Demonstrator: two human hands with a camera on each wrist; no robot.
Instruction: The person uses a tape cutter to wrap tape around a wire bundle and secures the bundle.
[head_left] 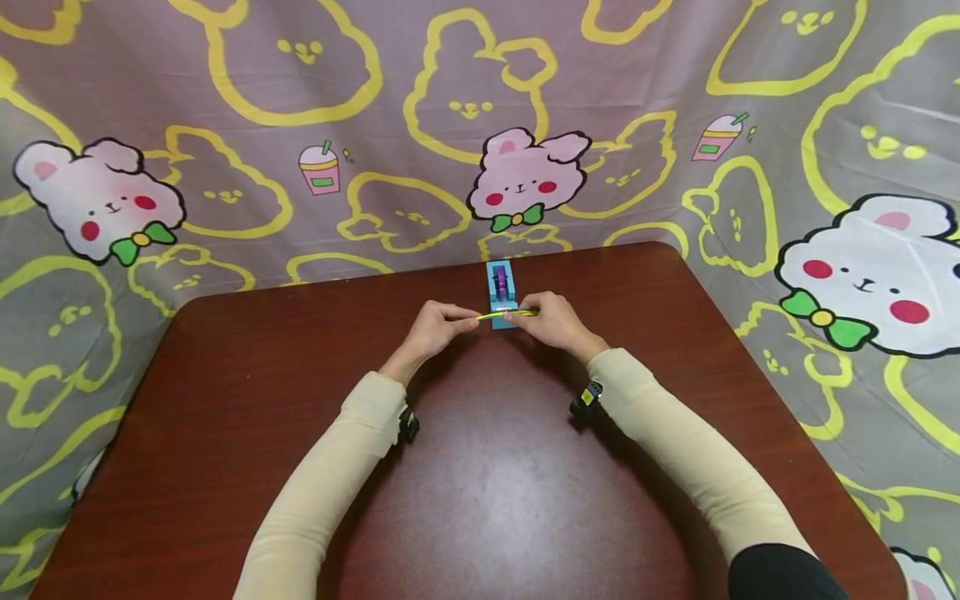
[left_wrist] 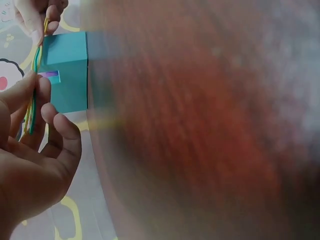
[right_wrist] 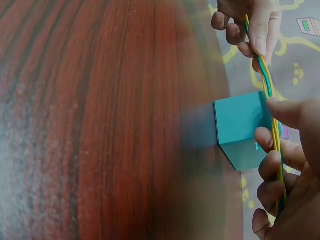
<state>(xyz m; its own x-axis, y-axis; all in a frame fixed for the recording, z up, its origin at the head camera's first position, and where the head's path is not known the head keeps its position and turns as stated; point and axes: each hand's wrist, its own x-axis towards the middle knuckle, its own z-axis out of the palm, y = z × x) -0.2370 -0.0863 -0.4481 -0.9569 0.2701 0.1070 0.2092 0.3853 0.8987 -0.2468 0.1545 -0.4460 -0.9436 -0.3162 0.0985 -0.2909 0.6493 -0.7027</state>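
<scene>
A thin bundle of yellow and green wires [head_left: 491,316] is stretched sideways between the two hands. My left hand [head_left: 433,327] pinches one end between thumb and fingers, and in the left wrist view its other fingers curl loosely. Toward the other end, my right hand [head_left: 557,319] grips the same wires [right_wrist: 268,82] with its thumb on them and fingers curled around. Just beyond the wires stands a blue tape dispenser [head_left: 504,323] with a purple roll [head_left: 501,283] in it. The wires overlap the dispenser's near end in the head view.
The dark reddish-brown wooden table [head_left: 465,467] has a shiny patch in front. Behind it and along both sides hangs a curtain [head_left: 420,92] printed with cartoon animals. Small black cameras [head_left: 408,423] are strapped at both wrists.
</scene>
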